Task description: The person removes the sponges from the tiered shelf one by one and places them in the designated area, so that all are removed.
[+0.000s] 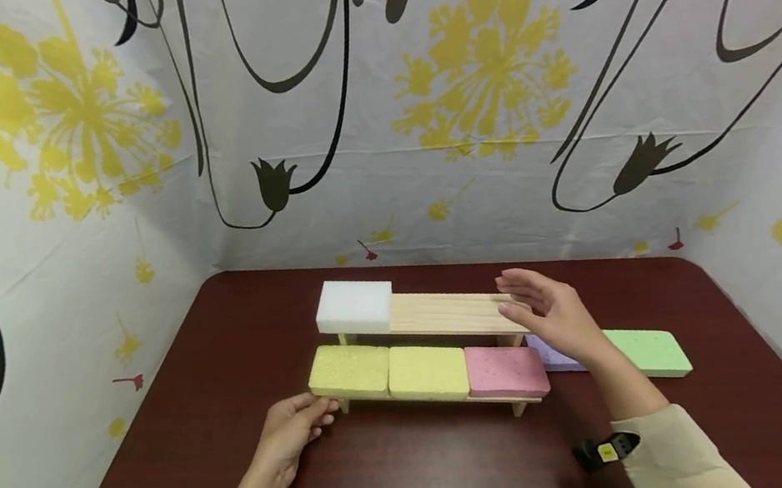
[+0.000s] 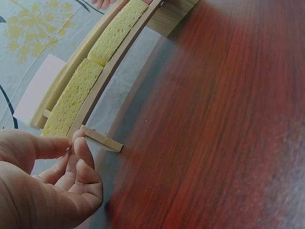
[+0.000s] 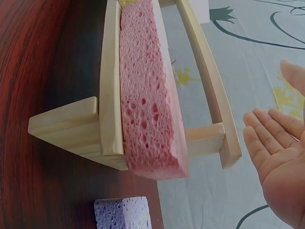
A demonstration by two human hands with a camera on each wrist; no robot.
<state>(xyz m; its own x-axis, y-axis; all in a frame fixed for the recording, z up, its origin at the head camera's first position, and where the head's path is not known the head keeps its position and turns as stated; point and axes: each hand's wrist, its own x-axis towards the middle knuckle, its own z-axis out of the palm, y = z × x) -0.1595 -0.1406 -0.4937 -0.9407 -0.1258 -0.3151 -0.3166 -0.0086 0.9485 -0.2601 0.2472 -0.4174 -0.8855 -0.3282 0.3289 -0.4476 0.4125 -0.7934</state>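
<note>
A two-tier wooden rack stands on the table. My left hand pinches the left end of its lower board between thumb and fingers, beside a short wooden leg. Along that board two yellow sponges and a pink sponge sit side by side. On the upper board a white foam block covers the left end, and bare wood shows to its right. My right hand is held with straight fingers by the upper board's right end, holding nothing; the palm shows in the right wrist view.
Right of the rack, a purple sponge and a green sponge lie on the dark red wooden table; my right forearm partly hides them. Patterned white cloth hangs behind and at the sides. A black band is on my right wrist.
</note>
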